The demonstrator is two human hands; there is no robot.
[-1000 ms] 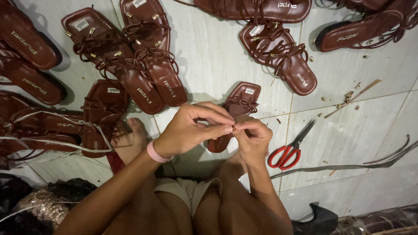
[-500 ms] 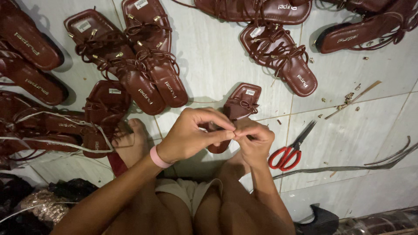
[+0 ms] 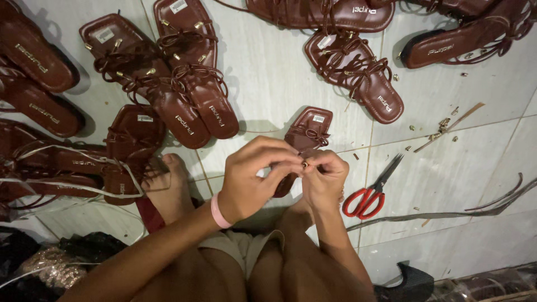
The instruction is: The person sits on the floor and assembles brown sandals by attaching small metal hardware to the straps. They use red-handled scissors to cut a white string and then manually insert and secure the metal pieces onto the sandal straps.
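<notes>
A small brown strappy leather sandal (image 3: pixel 306 136) is being held just above the pale tiled floor (image 3: pixel 268 72), its toe end pointing away from the person and its heel end hidden behind the hands, so that the thin straps are being kept within close view. The left hand (image 3: pixel 254 179), a pink band at its wrist, is being curled nearly shut, with thumb and forefinger pinched on a tiny gold-coloured metal bead (image 3: pixel 305 165) at a strap's end. The right hand (image 3: pixel 324 179) is likewise being closed tightly, its fingertips meeting the left's at the same bead, presumably so that the small piece is being steadied from both sides. Red-handled scissors (image 3: pixel 372 190) are lying open just beside the right hand, within easy reach. Other brown lace-up sandals (image 3: pixel 184 84) are being kept spread flat over the floor further off, apparently out of the way. A bare foot (image 3: pixel 168 184) is resting near the left wrist.
</notes>
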